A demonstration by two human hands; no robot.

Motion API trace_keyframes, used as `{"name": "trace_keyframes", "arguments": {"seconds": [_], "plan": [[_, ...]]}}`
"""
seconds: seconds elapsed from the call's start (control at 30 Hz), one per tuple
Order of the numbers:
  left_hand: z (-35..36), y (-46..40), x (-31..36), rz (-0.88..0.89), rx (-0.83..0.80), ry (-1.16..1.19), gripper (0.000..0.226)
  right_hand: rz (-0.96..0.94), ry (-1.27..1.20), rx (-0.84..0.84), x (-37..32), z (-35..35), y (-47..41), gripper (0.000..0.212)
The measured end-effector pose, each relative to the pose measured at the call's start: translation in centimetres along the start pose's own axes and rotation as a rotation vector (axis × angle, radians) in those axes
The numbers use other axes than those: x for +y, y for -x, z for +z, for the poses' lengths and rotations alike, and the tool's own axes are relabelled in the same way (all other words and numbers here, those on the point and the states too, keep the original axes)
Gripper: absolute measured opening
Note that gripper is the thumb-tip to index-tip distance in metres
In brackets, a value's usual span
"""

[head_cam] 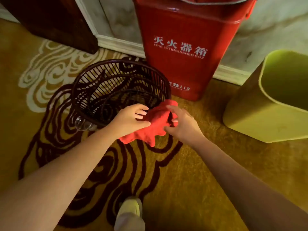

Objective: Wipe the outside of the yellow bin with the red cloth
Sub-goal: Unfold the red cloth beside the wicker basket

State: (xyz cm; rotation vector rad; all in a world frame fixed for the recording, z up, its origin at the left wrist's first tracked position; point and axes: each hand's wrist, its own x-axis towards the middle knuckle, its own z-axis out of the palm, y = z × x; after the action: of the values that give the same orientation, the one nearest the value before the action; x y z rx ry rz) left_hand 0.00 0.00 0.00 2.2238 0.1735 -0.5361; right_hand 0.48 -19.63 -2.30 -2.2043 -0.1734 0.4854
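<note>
The red cloth (154, 125) hangs crumpled in the middle of the view, just right of a dark slatted basket. My left hand (131, 118) grips its left side with fingers curled into the fabric. My right hand (180, 121) touches its right side, thumb and fingers pinching a fold. The yellow bin (260, 117) stands upright on the carpet at the far right, apart from both hands, its open top facing up.
A dark slatted basket (93, 90) stands left of the cloth, a clear plastic bottle (82, 125) at its base. A red fire extinguisher box (188, 47) stands against the wall behind. Patterned yellow carpet (191, 172) covers the floor; a shoe (130, 214) shows below.
</note>
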Motion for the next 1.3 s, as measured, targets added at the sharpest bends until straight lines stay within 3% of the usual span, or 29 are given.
{"name": "trace_keyframes", "arguments": {"seconds": [0.17, 0.3, 0.4, 0.5, 0.77, 1.0, 1.13, 1.3], "plan": [[2.4, -2.2, -4.0, 0.112, 0.064, -0.169, 0.047, -0.218, 0.243, 0.304, 3.5, 3.1, -2.6, 0.06], [2.0, -3.3, -5.2, 0.168, 0.119, -0.178, 0.036, -0.351, 0.407, 0.509, 5.1, 4.2, -3.7, 0.049], [1.2, -2.3, -4.6, 0.159, 0.136, -0.153, 0.026, -0.376, 0.599, 0.444, 4.3, 3.2, -3.2, 0.048], [1.0, -1.4, -4.0, 0.141, 0.198, -0.169, 0.018, -0.313, 0.593, 0.399, 3.3, 3.1, -2.9, 0.045], [1.6, -1.6, -4.5, 0.144, 0.267, -0.152, 0.03, -0.443, 0.609, 0.531, 4.6, 4.0, -3.8, 0.033], [1.4, -0.4, -3.6, 0.139, 0.263, -0.006, 0.023, -0.399, 0.378, 0.46, 5.1, 3.8, -3.7, 0.023], [0.9, -0.3, -1.7, 0.173, 0.201, 0.026, 0.022, -0.323, 0.135, 0.293, 4.8, 0.4, -2.9, 0.036], [3.1, -1.6, 3.0, 0.275, 0.126, 0.063, 0.024, -0.241, 0.026, 0.194, 6.5, -5.6, -0.3, 0.022]]}}
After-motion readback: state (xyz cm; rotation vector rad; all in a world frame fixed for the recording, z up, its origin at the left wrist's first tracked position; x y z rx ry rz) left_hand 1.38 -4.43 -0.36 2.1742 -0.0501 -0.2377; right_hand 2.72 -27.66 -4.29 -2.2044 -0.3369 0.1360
